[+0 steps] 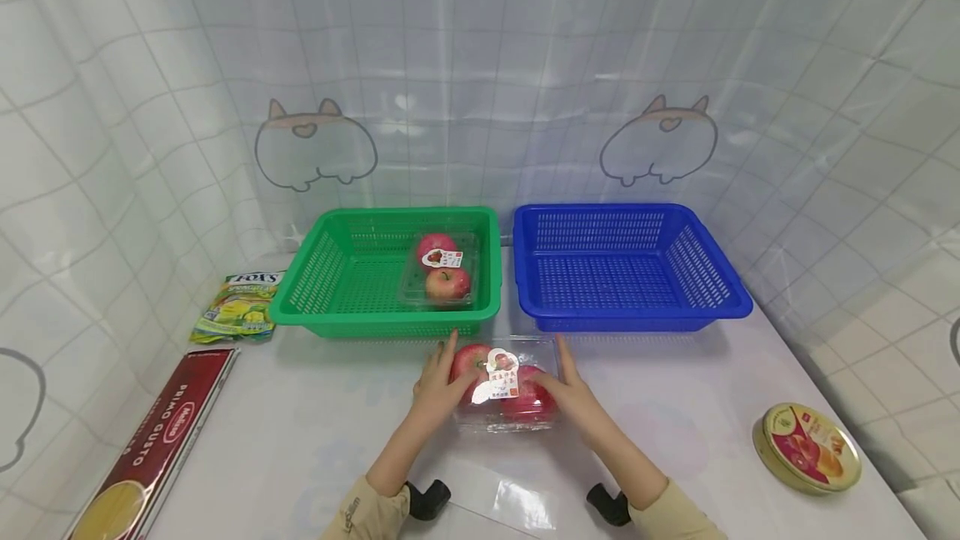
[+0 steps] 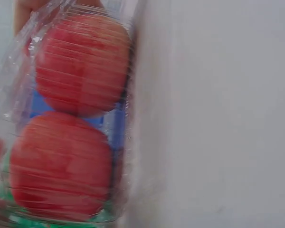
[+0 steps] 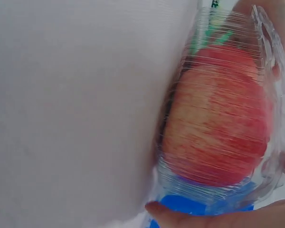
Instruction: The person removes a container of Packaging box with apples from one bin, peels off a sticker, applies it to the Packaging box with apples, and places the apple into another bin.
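Observation:
A clear plastic clamshell box of apples (image 1: 504,423) sits in front of the two baskets, with a white label (image 1: 504,375) on its lid and two red apples inside. My left hand (image 1: 437,382) grips its left side, thumb over the lid. On the opposite side my right hand (image 1: 576,394) holds it the same way, thumb on top and fingers along the wall. Through the ribbed plastic, both apples (image 2: 83,64) show in the left wrist view. One large apple (image 3: 218,118) fills most of the box in the right wrist view, where a fingertip (image 3: 154,207) lies by the box's end.
Behind the box stand a green basket (image 1: 386,329), with another apple box (image 1: 444,273) inside, and a blue basket (image 1: 630,323). To the left lie a yellow-green Fox's bag (image 1: 238,307) and a long red pasta pack (image 1: 153,444). A round tin (image 1: 808,448) is at the right edge.

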Available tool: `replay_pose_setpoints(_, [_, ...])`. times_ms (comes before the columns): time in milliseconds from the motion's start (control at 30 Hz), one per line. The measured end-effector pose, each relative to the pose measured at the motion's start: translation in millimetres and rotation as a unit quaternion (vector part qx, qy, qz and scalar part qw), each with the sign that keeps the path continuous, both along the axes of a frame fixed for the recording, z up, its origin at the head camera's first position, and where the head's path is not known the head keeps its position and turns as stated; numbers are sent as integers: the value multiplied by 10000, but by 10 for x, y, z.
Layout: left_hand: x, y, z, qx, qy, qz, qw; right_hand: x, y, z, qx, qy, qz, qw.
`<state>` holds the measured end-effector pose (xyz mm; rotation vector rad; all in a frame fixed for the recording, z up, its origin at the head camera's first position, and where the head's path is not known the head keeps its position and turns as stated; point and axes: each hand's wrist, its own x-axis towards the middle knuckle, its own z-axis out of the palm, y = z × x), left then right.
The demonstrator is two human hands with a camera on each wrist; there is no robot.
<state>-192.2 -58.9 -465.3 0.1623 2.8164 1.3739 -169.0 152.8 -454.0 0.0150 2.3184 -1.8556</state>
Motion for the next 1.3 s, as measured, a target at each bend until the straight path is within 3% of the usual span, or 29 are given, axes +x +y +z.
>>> replay_pose_setpoints(200, [-54, 4, -58, 891, -196, 98, 9958, -5, 16, -23, -449, -136, 12, 9989])
replay_pose_setpoints(333, [-76, 0, -78, 1733, -519, 36, 9835, -23, -7, -32, -548, -164, -43, 9984])
replay_pose_setpoints(467, [-81, 7, -73, 2291, -736, 83, 9706, -35, -50, -24, -662, -276, -155, 9973])
replay_pose_setpoints(733, [91, 21, -13, 2477, -921, 260, 9641, 84, -83, 10, -625, -240, -258, 9974])
replay_pose_setpoints(1000, [267, 52, 220, 2628, -836, 379, 9605, 239, -31, 256, -635, -203, -56, 9978])
replay_pose_setpoints(1167, [351, 32, 362, 2772, -873, 221, 9566, 234, 70, 428, -367, -165, 128, 9991])
replay_pose_setpoints(1300, [390, -35, 469, 3004, -1074, -16, 9477, 167, 174, 512, -419, -137, 364, 9984])
